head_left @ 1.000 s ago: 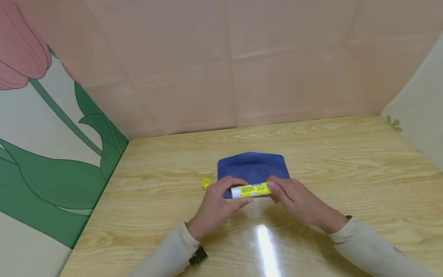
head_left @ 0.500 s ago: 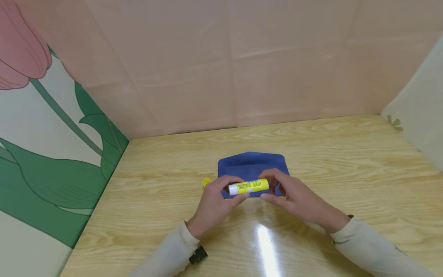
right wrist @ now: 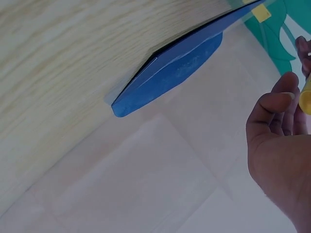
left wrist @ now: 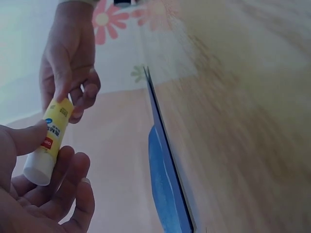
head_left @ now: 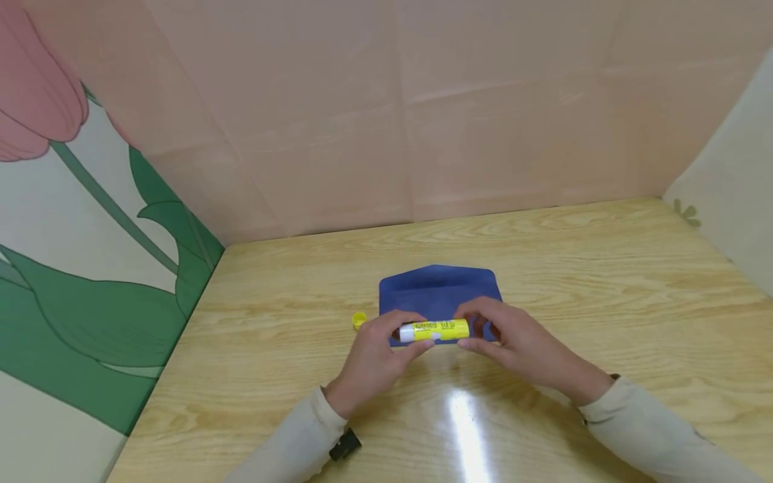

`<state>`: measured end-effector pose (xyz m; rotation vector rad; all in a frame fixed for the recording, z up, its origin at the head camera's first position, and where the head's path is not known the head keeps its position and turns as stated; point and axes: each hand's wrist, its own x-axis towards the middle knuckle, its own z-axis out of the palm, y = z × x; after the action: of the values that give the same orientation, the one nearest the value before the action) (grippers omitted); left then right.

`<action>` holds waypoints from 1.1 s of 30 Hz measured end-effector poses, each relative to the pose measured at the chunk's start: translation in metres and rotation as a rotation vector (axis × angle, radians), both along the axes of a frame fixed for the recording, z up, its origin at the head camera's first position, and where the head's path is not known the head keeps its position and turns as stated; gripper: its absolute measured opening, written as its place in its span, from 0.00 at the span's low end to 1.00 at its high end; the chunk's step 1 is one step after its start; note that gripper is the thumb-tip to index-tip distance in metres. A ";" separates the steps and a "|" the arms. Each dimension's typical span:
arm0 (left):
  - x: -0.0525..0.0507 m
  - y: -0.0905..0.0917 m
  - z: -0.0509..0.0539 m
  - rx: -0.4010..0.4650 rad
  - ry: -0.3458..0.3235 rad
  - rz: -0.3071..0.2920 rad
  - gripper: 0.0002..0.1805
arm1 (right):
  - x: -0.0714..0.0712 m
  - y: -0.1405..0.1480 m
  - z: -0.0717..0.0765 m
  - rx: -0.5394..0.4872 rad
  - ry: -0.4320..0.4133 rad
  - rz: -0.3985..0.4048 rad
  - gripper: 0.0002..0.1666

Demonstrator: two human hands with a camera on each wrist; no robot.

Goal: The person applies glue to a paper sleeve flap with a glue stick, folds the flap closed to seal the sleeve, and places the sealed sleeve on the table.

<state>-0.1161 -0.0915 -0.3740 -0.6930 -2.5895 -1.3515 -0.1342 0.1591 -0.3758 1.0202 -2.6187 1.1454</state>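
Note:
A yellow glue stick [head_left: 439, 329] with a white end lies sideways between my hands, above the near edge of a blue envelope [head_left: 431, 298]. My left hand [head_left: 376, 355] holds it by the white end, thumb against the barrel in the left wrist view. At the yellow end, my right hand [head_left: 522, 342] pinches it between thumb and fingertips. The right wrist view shows the round yellow end of the stick at its right edge. The envelope lies on the table, its flap open and pointing away from me.
A small yellow cap [head_left: 359, 320] sits on the wooden table [head_left: 272, 376], left of the envelope. Behind the table rises a pink covered wall [head_left: 314, 121]. A panel printed with flowers [head_left: 109, 322] borders the left side, and a pale one [head_left: 733, 174] the right.
My right hand's fingers have spread and regripped at the yellow end, which they covered more a second ago. The glue stick has shifted slightly left. The envelope and cap stay put.

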 end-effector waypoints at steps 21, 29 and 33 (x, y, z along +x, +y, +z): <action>-0.002 -0.003 -0.004 0.045 0.044 -0.047 0.15 | 0.001 0.001 -0.001 0.004 0.040 -0.005 0.19; -0.001 -0.002 -0.003 0.045 0.081 -0.043 0.15 | 0.002 0.001 0.000 0.030 0.061 -0.009 0.17; -0.001 -0.001 -0.003 0.046 0.081 -0.039 0.15 | 0.004 0.001 0.001 0.045 0.046 -0.009 0.14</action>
<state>-0.1166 -0.0928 -0.3766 -0.7776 -2.4867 -1.3605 -0.1304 0.1603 -0.3747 1.0286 -2.6227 1.0525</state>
